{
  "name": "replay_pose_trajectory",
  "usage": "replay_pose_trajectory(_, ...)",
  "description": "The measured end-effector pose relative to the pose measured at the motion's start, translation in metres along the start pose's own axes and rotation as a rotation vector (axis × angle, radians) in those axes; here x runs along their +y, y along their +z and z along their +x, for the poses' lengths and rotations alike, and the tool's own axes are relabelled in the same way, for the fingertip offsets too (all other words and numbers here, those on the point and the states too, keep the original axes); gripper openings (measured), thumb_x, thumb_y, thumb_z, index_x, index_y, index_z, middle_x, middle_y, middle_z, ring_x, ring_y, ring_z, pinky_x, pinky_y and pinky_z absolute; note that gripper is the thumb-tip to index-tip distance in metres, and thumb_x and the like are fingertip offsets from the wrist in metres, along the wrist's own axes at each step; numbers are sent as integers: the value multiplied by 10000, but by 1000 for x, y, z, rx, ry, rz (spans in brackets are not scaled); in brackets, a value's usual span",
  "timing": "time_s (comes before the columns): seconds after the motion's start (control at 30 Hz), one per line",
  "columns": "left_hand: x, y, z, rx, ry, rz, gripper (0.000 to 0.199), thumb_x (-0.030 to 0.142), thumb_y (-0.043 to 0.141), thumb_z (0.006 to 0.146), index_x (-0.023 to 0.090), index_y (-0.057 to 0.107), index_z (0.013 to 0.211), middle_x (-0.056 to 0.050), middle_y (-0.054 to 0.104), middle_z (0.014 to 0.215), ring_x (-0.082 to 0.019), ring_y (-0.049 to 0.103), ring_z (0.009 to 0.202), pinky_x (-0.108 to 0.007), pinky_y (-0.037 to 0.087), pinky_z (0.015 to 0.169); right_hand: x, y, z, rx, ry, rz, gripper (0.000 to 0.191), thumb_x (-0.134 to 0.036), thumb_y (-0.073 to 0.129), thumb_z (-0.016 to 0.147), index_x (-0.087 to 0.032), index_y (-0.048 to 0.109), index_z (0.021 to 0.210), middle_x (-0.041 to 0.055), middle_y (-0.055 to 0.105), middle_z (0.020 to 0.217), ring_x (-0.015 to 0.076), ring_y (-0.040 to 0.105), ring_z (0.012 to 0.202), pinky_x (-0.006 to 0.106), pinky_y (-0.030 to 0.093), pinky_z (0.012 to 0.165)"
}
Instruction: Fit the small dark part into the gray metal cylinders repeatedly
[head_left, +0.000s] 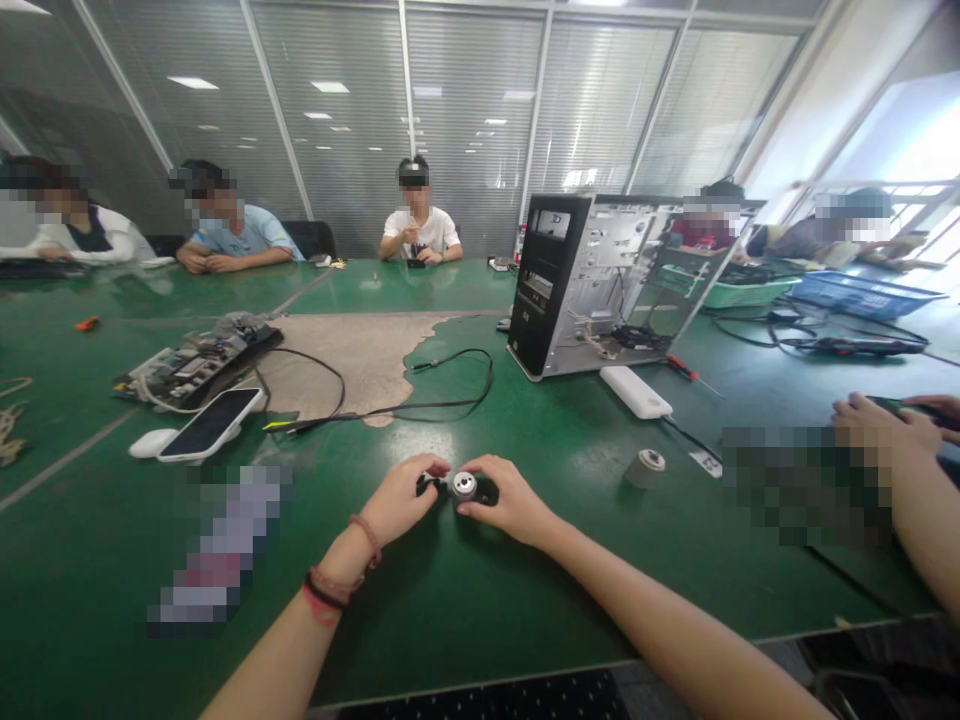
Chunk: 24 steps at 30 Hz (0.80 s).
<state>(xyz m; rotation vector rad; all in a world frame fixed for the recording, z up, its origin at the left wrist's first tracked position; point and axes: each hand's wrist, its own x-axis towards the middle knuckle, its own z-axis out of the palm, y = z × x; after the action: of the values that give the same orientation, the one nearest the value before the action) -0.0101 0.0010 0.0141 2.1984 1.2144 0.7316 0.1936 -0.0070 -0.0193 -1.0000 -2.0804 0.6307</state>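
Observation:
My right hand [514, 495] is closed around a short grey cylinder with a silver, holed top [464, 487], its thumb and fingers curved about the side. Just left of it, my left hand [405, 497] pinches a small dark piece [429, 486] whose kind I cannot make out. The two hands nearly meet low over the green table [465, 620]. A similar grey cylinder [645, 470] stands upright on the table, to the right of my right hand.
An opened computer case [544, 290] stands behind, near a white power bank [636, 392] and a screwdriver [682, 368]. On the left lie a circuit assembly [202, 360], a phone [212, 425] and a black cable [450, 408]. A co-worker's hands [885, 430] are at right.

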Motion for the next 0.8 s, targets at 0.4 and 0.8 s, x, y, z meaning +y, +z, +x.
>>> replay_pose_trajectory(0.4, 5, -1, 1, -33, 5, 86, 306, 63, 445, 742, 182, 607, 973, -53, 669, 965, -199, 619, 914, -326, 471, 857, -3, 4, 4, 65, 19, 93, 304, -312, 676, 755, -216, 584, 1028, 31, 648, 976, 194, 590, 924, 331, 408, 840)
replay_pose_trajectory(0.8, -4, 6, 0, -28, 60, 227, 297, 70, 427, 775, 183, 582, 1001, -54, 646, 969, -199, 605, 915, -340, 469, 847, 3, -55, 10, 331, 35, -188, 294, -316, 609, 793, -205, 545, 1058, 64, 636, 1042, 225, 560, 992, 372, 376, 902)
